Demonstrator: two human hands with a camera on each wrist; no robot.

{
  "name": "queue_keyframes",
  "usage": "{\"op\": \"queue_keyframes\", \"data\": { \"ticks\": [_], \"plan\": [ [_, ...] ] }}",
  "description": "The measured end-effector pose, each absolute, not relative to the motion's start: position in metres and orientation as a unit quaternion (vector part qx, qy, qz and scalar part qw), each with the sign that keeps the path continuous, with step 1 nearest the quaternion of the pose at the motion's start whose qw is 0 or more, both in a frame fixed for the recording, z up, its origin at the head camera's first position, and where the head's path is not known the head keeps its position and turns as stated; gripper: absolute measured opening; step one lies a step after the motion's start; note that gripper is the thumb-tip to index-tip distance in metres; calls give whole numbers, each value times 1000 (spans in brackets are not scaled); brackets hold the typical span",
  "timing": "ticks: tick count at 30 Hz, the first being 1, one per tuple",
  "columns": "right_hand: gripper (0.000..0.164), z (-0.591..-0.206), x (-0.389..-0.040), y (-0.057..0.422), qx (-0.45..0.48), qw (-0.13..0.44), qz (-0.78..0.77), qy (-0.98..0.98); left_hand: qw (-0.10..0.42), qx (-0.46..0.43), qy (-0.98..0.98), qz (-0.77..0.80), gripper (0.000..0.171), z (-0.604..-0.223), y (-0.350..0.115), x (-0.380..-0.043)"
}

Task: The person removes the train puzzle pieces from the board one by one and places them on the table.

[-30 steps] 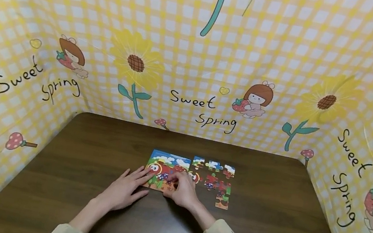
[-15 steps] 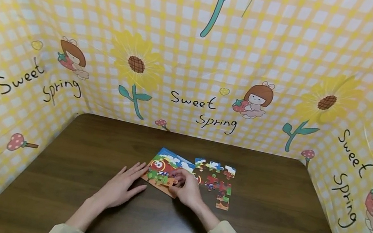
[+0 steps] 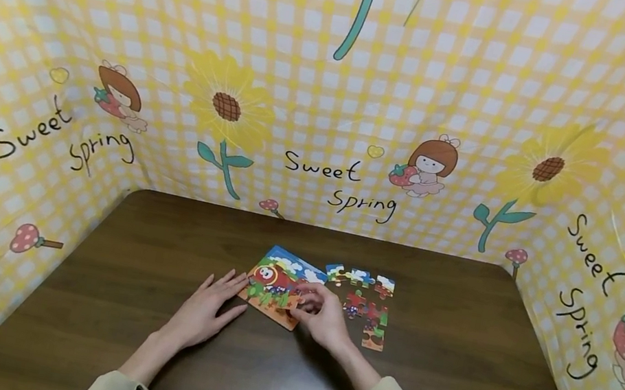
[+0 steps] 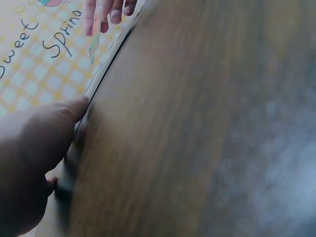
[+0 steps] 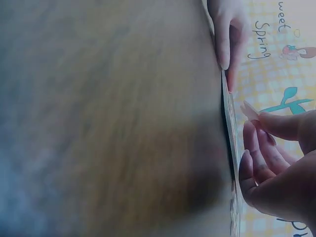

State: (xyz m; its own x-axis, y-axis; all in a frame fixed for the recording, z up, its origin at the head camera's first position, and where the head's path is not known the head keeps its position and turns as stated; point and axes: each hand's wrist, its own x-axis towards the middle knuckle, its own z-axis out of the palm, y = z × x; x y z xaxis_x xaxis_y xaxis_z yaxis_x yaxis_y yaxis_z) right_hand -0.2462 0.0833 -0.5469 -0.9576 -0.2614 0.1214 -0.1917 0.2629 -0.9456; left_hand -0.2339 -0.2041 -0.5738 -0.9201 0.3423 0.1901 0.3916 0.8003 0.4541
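Note:
A colourful picture puzzle board [image 3: 264, 292] lies turned at an angle on the brown table. My left hand [image 3: 203, 315] lies with fingers extended, its fingertips at the board's left edge. Over the board's right side, my right hand [image 3: 326, 321] pinches a small puzzle piece [image 5: 251, 110] between thumb and fingers. That piece [image 4: 94, 47] appears edge-on in the left wrist view, with green and orange on it. Its place against the board is partly hidden by my fingers. Right of the board lie several loose puzzle pieces [image 3: 354, 304], some partly behind my right hand.
The dark wooden table [image 3: 430, 383] extends around the puzzle. A yellow-and-white checked cloth [image 3: 327, 114] with flowers and lettering encloses its back and sides. One loose piece [image 3: 373, 338] lies nearest the front on the right.
The board has turned clockwise. My left hand has drawn back left to its edge, and my right hand has shifted slightly right, keeping the puzzle piece pinched.

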Motion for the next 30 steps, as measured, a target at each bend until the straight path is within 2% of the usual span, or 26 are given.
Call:
{"op": "queue_keyframes", "data": {
  "ticks": [8, 15, 24, 30],
  "plan": [
    [39, -543, -237, 107, -133, 37, -592, 794, 46, -179, -952, -242, 57, -570, -203, -234],
    [40, -544, -231, 137, -128, 39, -583, 801, 39, -177, -955, -234, 58, -566, -204, -235],
    [41, -542, -216, 172, -116, 82, -588, 796, 17, -184, -955, -230, 59, -561, -205, -234],
    [42, -539, -209, 187, -111, 78, -565, 814, 7, -186, -958, -218, 60, -557, -203, -233]
  ]
}}
